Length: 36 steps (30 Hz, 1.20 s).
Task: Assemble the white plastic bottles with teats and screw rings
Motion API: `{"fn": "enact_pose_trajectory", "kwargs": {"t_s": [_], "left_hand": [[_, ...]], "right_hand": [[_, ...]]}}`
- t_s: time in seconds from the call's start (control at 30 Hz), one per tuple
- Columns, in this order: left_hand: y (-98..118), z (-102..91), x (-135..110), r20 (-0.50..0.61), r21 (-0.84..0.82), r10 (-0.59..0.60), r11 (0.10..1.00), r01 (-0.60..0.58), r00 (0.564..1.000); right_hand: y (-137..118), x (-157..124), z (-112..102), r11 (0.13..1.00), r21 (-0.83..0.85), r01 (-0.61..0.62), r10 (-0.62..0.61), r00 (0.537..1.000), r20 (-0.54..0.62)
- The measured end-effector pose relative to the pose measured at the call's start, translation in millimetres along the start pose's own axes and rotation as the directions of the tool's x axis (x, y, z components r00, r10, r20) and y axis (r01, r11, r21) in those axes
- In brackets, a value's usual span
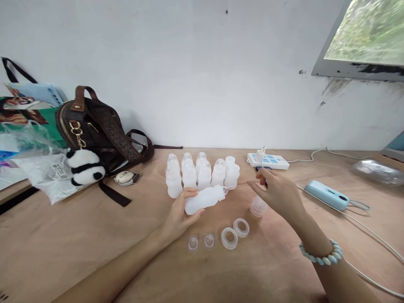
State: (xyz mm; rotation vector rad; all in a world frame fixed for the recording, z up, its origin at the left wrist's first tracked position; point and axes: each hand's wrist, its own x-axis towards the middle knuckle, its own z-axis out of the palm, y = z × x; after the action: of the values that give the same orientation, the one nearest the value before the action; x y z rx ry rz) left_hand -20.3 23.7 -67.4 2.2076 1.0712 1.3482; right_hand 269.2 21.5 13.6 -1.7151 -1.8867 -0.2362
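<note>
My left hand (180, 212) is closed around a frosted white baby bottle (203, 200). The bottle lies tilted sideways above the table, its neck to the right, with a clear piece at its mouth. To the right, my right hand (277, 189) hovers with thumb and forefinger apart and nothing visible between them. Below its fingers stand clear domed caps (258, 207), partly hidden. Two white collar rings (229, 238) (241, 227) and two clear nipples (193, 243) (208, 241) lie in front. Several similar bottles (189, 174) stand behind, most with clear domed caps; one bottle (231, 170) has none.
A white power strip (274, 161) and a dark flat object (263, 169) lie behind my right hand. To the right are a light blue power bank (327, 195), cables and a clear plastic package (378, 171). A brown backpack (101, 126) with a panda plush (84, 167) stands left, near a computer mouse (126, 178).
</note>
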Motion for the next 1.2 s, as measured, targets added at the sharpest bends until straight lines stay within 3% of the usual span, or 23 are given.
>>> {"fn": "enact_pose_trajectory", "kwargs": {"t_s": [0.07, 0.13, 0.2, 0.27, 0.37, 0.5, 0.63, 0.83, 0.9, 1.0, 1.2], "left_hand": [[3, 0.1, 1, 0.013, -0.047, -0.075, 0.996, 0.076, 0.997], [5, 0.1, 2, 0.018, -0.076, -0.108, 0.991, 0.109, 0.994], [6, 0.0, 3, 0.018, -0.081, -0.126, 0.989, 0.127, 0.992], [6, -0.3, 3, 0.028, -0.079, -0.140, 0.987, 0.142, 0.990], [8, -0.9, 3, 0.045, -0.085, -0.154, 0.984, 0.157, 0.987], [9, -2.3, 4, 0.042, -0.075, -0.147, 0.986, 0.149, 0.988], [7, -2.3, 3, 0.052, -0.088, -0.104, 0.990, 0.108, 0.993], [4, 2.2, -3, 0.049, -0.165, 0.132, 0.979, -0.122, 0.990], [4, 3.0, -4, 0.038, -0.184, 0.202, 0.964, -0.191, 0.979], [6, 2.7, -3, 0.031, -0.176, 0.271, 0.949, -0.261, 0.962], [7, 1.9, -1, 0.085, -0.136, 0.303, 0.947, -0.290, 0.949]], "right_hand": [[6, 1, -2, 0.991, -0.131, -0.013, 0.039, 0.980, 0.197], [6, -1, -3, 0.983, -0.183, 0.010, 0.068, 0.906, 0.418], [5, -3, -3, 0.981, -0.190, 0.031, 0.075, 0.848, 0.524], [6, -3, -6, 0.986, -0.167, 0.004, 0.081, 0.864, 0.496], [13, 2, -12, 0.995, -0.070, -0.075, 0.093, 0.944, 0.315], [15, 7, -16, 0.968, 0.231, -0.102, 0.077, 0.990, 0.114], [-5, 3, -7, 0.832, 0.555, -0.007, -0.119, 0.975, 0.190], [-37, -15, 10, 0.675, 0.738, 0.019, -0.371, 0.873, 0.317], [-41, -19, 14, 0.664, 0.748, 0.011, -0.398, 0.852, 0.340], [-42, -21, 19, 0.676, 0.737, 0.019, -0.389, 0.859, 0.334], [-41, -21, 15, 0.735, 0.678, 0.015, -0.367, 0.849, 0.379]]}}
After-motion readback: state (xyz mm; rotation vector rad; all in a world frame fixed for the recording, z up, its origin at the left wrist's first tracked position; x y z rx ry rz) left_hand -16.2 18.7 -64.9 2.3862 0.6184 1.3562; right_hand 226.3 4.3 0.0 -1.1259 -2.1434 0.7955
